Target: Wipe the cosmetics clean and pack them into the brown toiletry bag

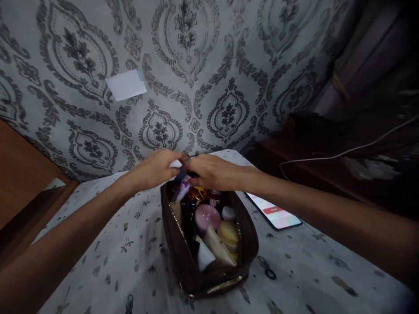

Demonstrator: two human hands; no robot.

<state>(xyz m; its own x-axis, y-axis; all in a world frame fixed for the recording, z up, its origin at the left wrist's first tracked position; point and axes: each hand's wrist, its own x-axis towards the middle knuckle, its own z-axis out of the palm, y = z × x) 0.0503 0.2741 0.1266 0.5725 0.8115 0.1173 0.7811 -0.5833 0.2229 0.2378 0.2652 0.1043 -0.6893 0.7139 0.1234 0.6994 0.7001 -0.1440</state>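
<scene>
A dark brown zippered bag (252, 244) stands open on the patterned cloth, packed with small items. Inside it are a pink round container (207, 217), yellow round pieces (228, 233), a white round cap (228, 213) and a cream-coloured flat packet (218, 246). My left hand (157, 169) is at the bag's far end, its fingers closed around a small white item (176, 164). Beside it, my right hand (212, 171) reaches over the far rim with curled fingers near a purple-and-white packet (183, 188). What its fingertips hold is hidden.
A lit phone (276, 213) lies right of the bag, under my right forearm. A white cable (347, 152) runs at the right above dark furniture. Wooden furniture (22, 174) stands at the left. A white card (126, 85) is on the patterned wall behind.
</scene>
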